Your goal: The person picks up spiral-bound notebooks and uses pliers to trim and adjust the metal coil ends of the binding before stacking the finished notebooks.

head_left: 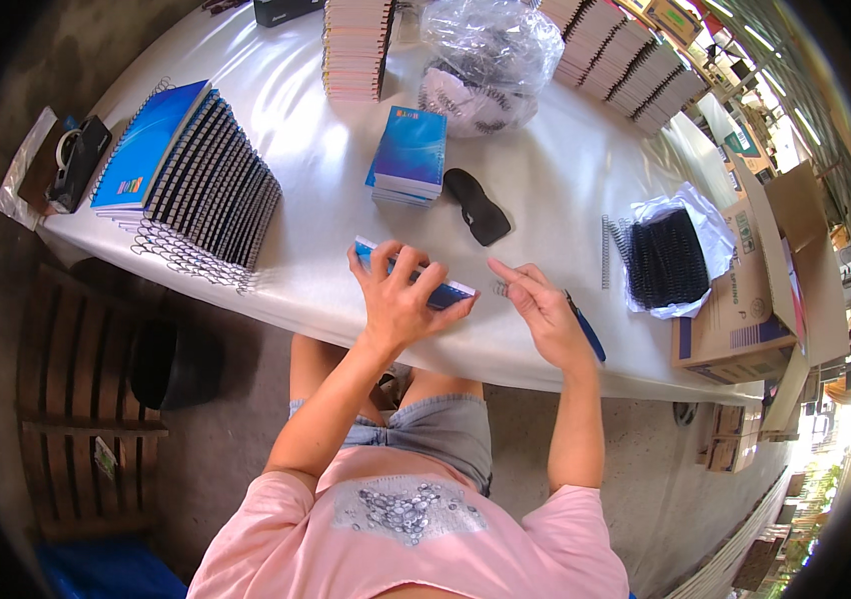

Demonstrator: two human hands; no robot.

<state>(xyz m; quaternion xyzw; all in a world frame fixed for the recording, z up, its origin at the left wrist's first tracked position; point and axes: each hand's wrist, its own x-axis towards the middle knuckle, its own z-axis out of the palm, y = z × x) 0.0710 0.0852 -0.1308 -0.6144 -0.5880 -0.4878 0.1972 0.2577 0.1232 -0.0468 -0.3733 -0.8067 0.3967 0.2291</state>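
In the head view, a small blue notebook (414, 273) lies at the near edge of the white table (326, 150), probably light and bendy, best gripped across its covers. The left hand (401, 299) clasps it, fingers curled over. Just right of the notebook, the right hand (537, 299) pinches a wire coil (498, 289), a blue tool (583, 324) tucked in its palm.

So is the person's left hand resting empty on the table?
No, the left hand grips a blue-covered notebook at the edge of the white table, while the right hand pinches its spiral end.
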